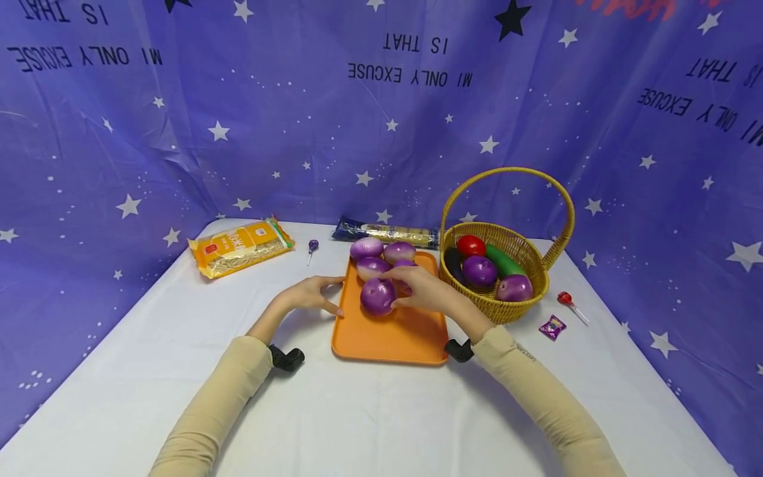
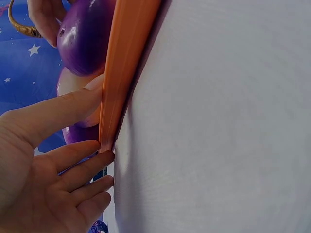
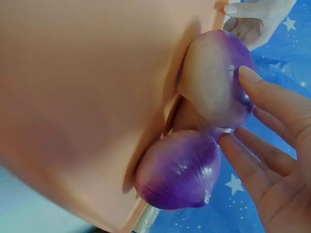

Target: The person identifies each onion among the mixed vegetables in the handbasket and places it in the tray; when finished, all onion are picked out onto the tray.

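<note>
My left hand (image 1: 310, 295) is at the left edge of an orange tray (image 1: 387, 341). Its fairly straight fingers touch the side, and the thumb lies at the rim in the left wrist view (image 2: 116, 73). Over the tray, my right hand (image 1: 420, 289) holds a glossy purple onion (image 1: 377, 297) between thumb and fingers. The right wrist view shows that onion (image 3: 209, 80) with a pale side, close above the tray surface. Beside it lies another purple onion (image 3: 180, 170). Several more onions (image 1: 366, 249) are grouped at the tray's far end, partly behind my right hand.
Right of the tray stands a wicker basket (image 1: 524, 308) holding a tomato (image 1: 471, 246), a cucumber (image 1: 503, 260), a dark eggplant (image 1: 454, 265) and purple onions. Behind lies a long blue packet (image 1: 387, 233). An orange noodle bag (image 1: 243, 248), lollipops (image 1: 312, 246) and a purple candy (image 1: 553, 327) lie around.
</note>
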`<state>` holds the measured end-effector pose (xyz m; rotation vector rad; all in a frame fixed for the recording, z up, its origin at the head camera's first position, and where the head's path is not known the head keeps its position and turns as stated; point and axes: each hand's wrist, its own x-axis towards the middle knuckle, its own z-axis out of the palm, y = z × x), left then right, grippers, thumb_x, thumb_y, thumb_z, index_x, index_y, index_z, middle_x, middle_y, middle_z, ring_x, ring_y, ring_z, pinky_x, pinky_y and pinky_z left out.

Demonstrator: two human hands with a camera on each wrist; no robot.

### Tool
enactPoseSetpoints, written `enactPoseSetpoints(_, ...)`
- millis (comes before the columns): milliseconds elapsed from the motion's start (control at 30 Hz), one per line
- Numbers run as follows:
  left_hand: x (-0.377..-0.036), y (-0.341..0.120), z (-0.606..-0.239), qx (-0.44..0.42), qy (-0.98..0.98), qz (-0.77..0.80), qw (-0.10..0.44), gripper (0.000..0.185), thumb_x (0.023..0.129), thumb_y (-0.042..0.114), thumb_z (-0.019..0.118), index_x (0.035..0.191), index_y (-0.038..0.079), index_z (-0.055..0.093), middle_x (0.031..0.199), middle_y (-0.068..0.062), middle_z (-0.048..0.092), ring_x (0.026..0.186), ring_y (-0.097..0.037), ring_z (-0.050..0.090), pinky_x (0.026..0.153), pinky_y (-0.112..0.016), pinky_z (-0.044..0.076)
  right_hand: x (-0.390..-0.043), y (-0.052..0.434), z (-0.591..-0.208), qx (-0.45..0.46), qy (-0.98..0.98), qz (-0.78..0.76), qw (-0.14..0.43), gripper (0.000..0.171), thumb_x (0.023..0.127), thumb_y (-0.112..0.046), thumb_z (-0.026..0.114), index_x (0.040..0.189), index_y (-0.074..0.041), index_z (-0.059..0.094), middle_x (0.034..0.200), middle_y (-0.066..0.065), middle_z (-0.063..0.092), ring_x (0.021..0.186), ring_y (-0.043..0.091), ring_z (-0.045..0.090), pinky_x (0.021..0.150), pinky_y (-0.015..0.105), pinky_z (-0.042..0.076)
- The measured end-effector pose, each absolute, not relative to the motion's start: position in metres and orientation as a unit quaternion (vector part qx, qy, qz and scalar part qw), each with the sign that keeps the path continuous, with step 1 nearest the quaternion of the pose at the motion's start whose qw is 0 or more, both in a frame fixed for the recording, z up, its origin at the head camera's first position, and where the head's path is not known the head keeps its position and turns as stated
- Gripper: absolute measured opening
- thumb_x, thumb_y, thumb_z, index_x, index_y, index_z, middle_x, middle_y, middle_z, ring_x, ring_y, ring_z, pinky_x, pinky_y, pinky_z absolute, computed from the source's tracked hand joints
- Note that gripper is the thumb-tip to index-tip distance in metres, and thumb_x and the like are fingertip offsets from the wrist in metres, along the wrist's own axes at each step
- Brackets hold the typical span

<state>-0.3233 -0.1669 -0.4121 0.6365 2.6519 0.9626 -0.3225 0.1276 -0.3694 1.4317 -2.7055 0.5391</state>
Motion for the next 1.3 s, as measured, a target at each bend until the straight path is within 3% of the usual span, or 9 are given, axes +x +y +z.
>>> enactPoseSetpoints(200,-0.323,-0.167,-0.413,0.212,0.909,0.335,0.126,0.089,0.074,0.032,0.083,0.147,0.005,0.039,0.146,-0.019,0.042,0.136,-0.039,0.034,0.113,-0.051,0.025,-0.314,0.142,-0.355,0.471,-0.857,0.206,0.040,0.053,0.079,-0.015,0.081,0.127,-0.005,0.062,0.122,0.011,0.064,0.112,0.027,0.058,0.095,0.039,0.049)
enactPoseSetpoints(467,-0.324,-0.167,-0.414,0.213,0.908,0.338,0.128,0.089,0.074,0.032,0.083,0.147,0.005,0.039,0.146,-0.019,0.042,0.137,-0.039,0.033,0.113,-0.051,0.025,-0.305,0.194,-0.325,0.424,-0.882,0.204,0.030,0.053,0.082,-0.022,0.079,0.131,-0.013,0.061,0.130,0.005,0.061,0.119,0.025,0.055,0.098,0.042,0.047)
enactPoseSetpoints(700,-0.325,-0.168,-0.414,0.211,0.909,0.337,0.125,0.090,0.073,0.033,0.084,0.147,0.006,0.040,0.146,-0.018,0.043,0.137,-0.038,0.033,0.113,-0.051,0.024,-0.325,0.246,-0.311,0.379,-0.915,0.134,0.027,0.053,0.079,-0.021,0.081,0.127,-0.008,0.063,0.122,0.014,0.063,0.109,0.033,0.060,0.092,0.049,0.050)
enactPoseSetpoints(833,-0.324,-0.169,-0.414,0.214,0.909,0.336,0.125,0.090,0.073,0.033,0.083,0.146,0.004,0.040,0.146,-0.019,0.043,0.136,-0.039,0.033,0.113,-0.051,0.024,-0.342,0.267,-0.308,0.377,-0.921,0.096,0.008,0.050,0.079,-0.017,0.081,0.124,-0.004,0.064,0.122,0.019,0.063,0.111,0.036,0.058,0.093,0.051,0.049)
enactPoseSetpoints(1300,-0.324,-0.169,-0.414,0.213,0.908,0.339,0.122,0.090,0.073,0.033,0.083,0.146,0.004,0.040,0.145,-0.019,0.044,0.136,-0.039,0.034,0.113,-0.051,0.024,-0.391,0.276,-0.316,0.349,-0.931,0.046,-0.095,0.051,0.080,-0.018,0.079,0.123,0.003,0.062,0.117,0.021,0.064,0.105,0.038,0.059,0.090,0.050,0.049)
